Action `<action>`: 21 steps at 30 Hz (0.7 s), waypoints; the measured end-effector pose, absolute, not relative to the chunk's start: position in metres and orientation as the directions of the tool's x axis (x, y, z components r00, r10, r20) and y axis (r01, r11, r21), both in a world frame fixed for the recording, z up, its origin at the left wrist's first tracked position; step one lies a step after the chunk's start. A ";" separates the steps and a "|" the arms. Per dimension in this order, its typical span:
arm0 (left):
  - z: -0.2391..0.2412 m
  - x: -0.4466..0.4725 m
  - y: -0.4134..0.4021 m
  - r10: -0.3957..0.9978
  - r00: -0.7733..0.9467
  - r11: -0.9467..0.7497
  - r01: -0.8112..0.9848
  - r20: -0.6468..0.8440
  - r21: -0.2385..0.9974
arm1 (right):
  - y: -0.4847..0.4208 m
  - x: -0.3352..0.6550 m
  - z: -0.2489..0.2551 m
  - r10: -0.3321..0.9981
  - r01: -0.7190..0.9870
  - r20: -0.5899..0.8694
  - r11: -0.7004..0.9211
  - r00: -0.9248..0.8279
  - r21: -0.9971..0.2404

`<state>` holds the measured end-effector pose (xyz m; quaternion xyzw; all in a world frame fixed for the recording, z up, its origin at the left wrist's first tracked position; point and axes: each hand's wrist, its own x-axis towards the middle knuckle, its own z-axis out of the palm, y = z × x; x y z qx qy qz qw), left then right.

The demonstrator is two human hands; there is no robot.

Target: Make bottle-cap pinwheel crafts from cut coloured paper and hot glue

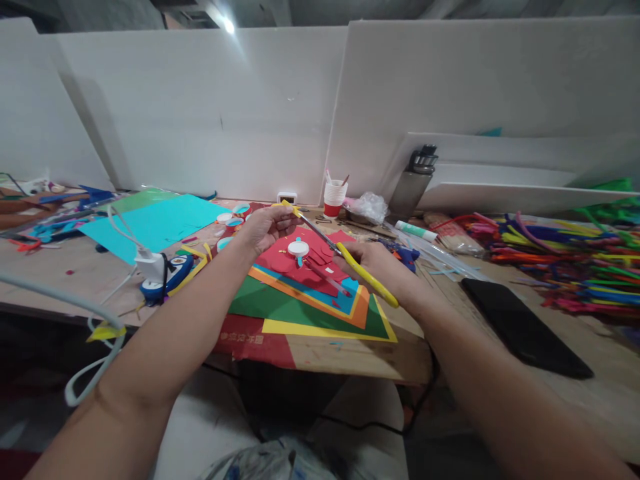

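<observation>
My right hand (377,267) is closed round the yellow handles of a pair of scissors (354,263), whose metal blades point up and left. At the blade tips is a small piece of yellow paper (290,207), pinched in the fingers of my left hand (270,229). Below both hands lies a stack of coloured sheets, with cut red paper (280,263) on top, then blue, orange, green (280,303) and yellow ones. A round white piece with blue tabs (299,249) and a pen (327,277) rest on the red paper.
A dark phone (525,327) and many pipe cleaners (575,260) lie to the right. Behind stand paper cups (335,199), a bottle (413,183) and a glue stick (416,231). On the left are a cyan sheet (155,223), a white plug (153,265) and cables. Someone else's arm (35,207) shows far left.
</observation>
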<state>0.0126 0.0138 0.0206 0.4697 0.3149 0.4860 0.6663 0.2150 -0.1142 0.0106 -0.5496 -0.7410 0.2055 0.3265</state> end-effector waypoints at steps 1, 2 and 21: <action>0.021 0.013 0.014 0.943 0.331 0.090 -0.355 0.035 0.931 | -0.114 0.215 0.010 0.949 0.684 0.259 0.309 -0.178 -0.660; 0.021 0.013 0.014 0.942 0.333 0.092 -0.358 0.034 0.929 | -0.114 0.215 0.010 0.949 0.686 0.261 0.309 -0.177 -0.659; 0.020 0.012 0.014 0.935 0.353 0.097 -0.369 0.043 0.924 | -0.113 0.217 0.009 0.934 0.706 0.292 0.348 -0.205 -0.617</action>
